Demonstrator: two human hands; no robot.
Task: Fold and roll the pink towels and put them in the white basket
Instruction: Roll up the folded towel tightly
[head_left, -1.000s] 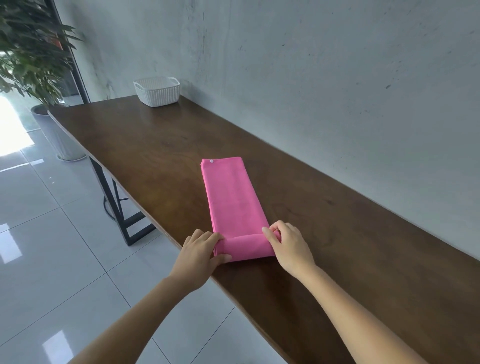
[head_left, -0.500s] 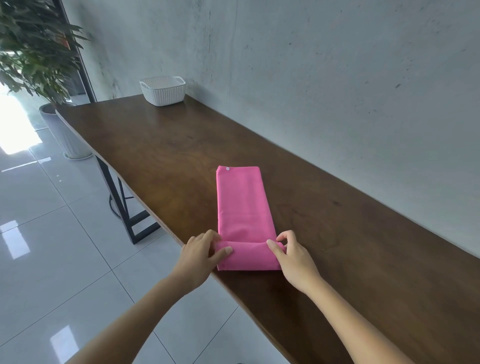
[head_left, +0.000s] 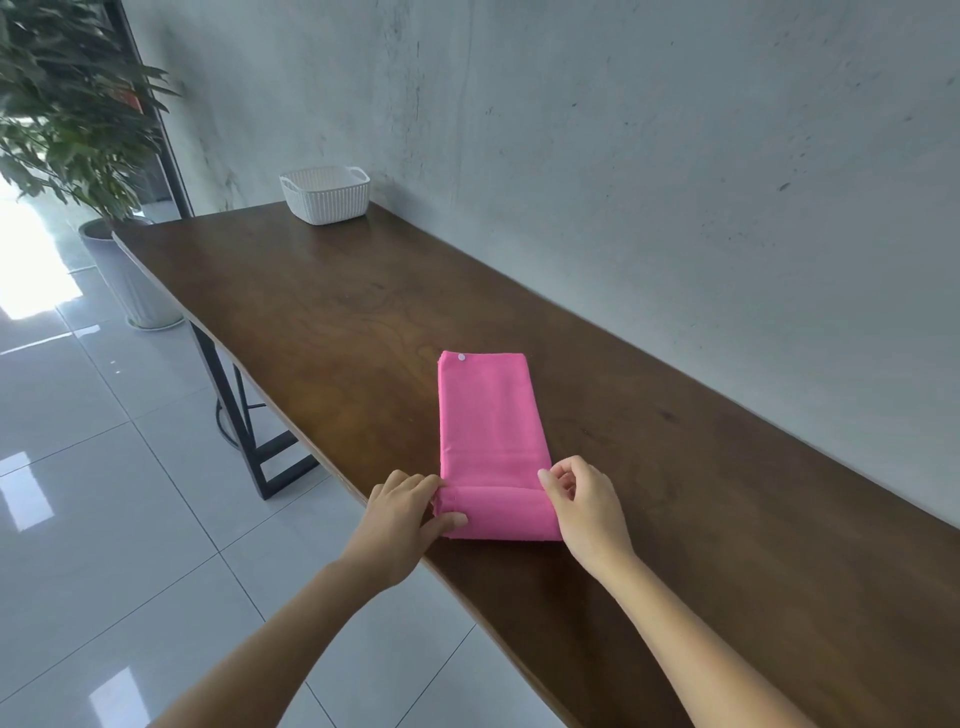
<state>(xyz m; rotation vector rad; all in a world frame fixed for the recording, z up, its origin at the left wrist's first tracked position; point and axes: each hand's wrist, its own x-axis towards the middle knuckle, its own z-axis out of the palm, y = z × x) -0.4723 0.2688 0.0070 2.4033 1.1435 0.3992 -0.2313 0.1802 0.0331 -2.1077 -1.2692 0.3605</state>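
A: What's sitting over on the left?

B: A potted plant (head_left: 67, 104) is standing on the floor by the end of the table (head_left: 322, 322), and the white basket (head_left: 326, 195) is resting at the table's far end, well apart from the work.

A: And the left hand (head_left: 402, 525)?

B: It's curling round the left end of the roll, thumb pressing under it, fingers over the top.

A: Where's the pink towel (head_left: 488, 415) lying?

B: Near the table's front edge, folded into a long strip, its near end rolled. The roll is looking thicker than half a second ago, and the flat part shorter.

A: The right hand (head_left: 584, 506)?

B: It's pinching the roll's right end, fingers bent. Both hands are sitting a little farther along the strip than before.
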